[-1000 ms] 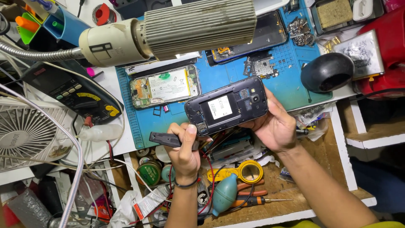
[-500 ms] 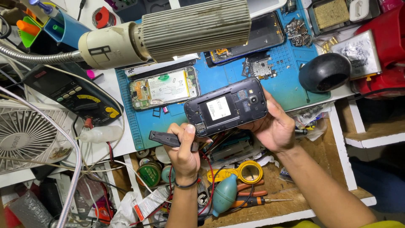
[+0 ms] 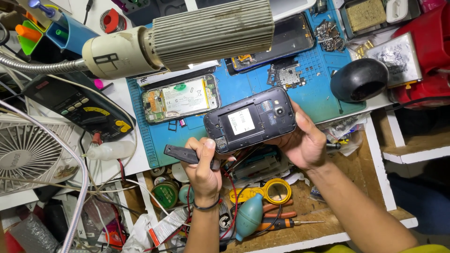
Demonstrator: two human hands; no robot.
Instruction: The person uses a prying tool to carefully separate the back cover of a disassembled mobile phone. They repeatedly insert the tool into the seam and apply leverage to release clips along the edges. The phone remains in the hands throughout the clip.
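My right hand (image 3: pixel 305 141) grips a dark phone with its back cover off (image 3: pixel 251 120), held back side up above the blue work mat (image 3: pixel 323 93). A white label shows in the phone's battery bay. My left hand (image 3: pixel 202 165) holds a flat black pry tool (image 3: pixel 183 155) that sticks out to the left, and its thumb rests on the phone's lower left corner.
An opened phone with a white battery (image 3: pixel 180 99) and a loose circuit board (image 3: pixel 288 76) lie on the mat. A lamp head (image 3: pixel 187 35) hangs over it. A multimeter (image 3: pixel 79 108), a fan (image 3: pixel 29 154), a black dome (image 3: pixel 358 79) and a drawer of tools (image 3: pixel 262 206) surround the hands.
Both hands and the phone have stayed almost still; the phone has tilted very slightly in my grip.
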